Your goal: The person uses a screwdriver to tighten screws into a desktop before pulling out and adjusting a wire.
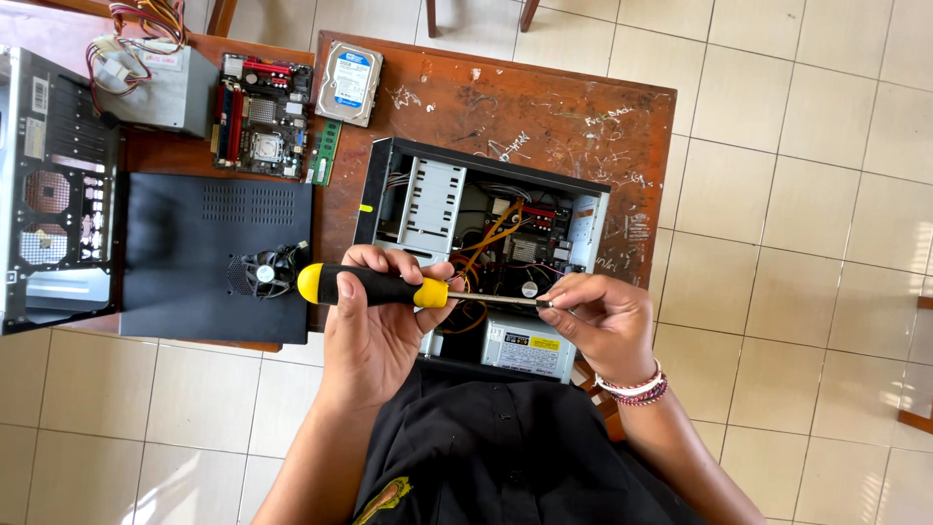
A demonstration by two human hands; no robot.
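The left hand (374,326) gripped the black-and-yellow plastic-handled screwdriver (374,288) level above the open black metal computer case (486,253) on the scratched brown wooden tabletop (544,117), while the right hand (603,316) pinched its metal tip, probably seating a small screw, which wanted steady fingers.

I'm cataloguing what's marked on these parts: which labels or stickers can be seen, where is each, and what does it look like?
Hard drive, top of the wooden table: rectangular white and blue label.
Power supply in the open computer case, between the left hand and right hand: white label with a yellow patch.
Loose power supply, top left: small pale sticker.
Case frame: small yellow sticker.
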